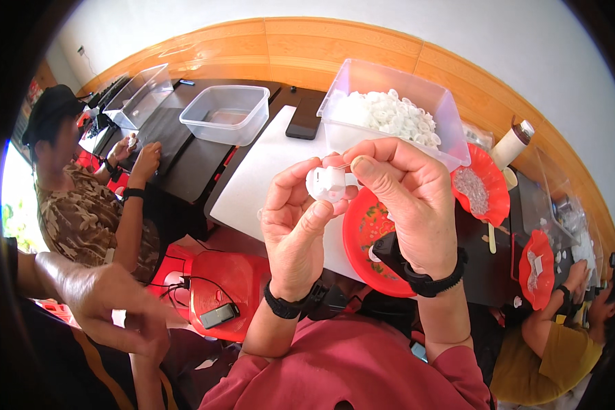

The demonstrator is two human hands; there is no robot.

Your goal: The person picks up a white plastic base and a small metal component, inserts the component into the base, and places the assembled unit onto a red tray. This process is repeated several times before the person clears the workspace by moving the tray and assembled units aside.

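My left hand [292, 236] holds a small rounded white plastic part [326, 184] between thumb and fingers, raised over the white tabletop. A slot shows on the face of the part. My right hand [417, 205] comes in close from the other side, thumb and forefinger pinched at the upper edge of the part. Something thin and pale seems to be between those fingertips, too small to name. Behind my hands stands a clear plastic bin [335, 130] heaped with white plastic pieces [389, 113]. Below my right hand lies a red patterned tray [359, 229], partly covered by the wrist.
A black phone [304, 119] and an empty clear tub [229, 123] lie beyond. Red scalloped dishes [488, 167] hold small clear pieces at the right. A red stool [242, 280] bears a cable and device. People work at both sides; one person's blurred hand [109, 294] is close at left.
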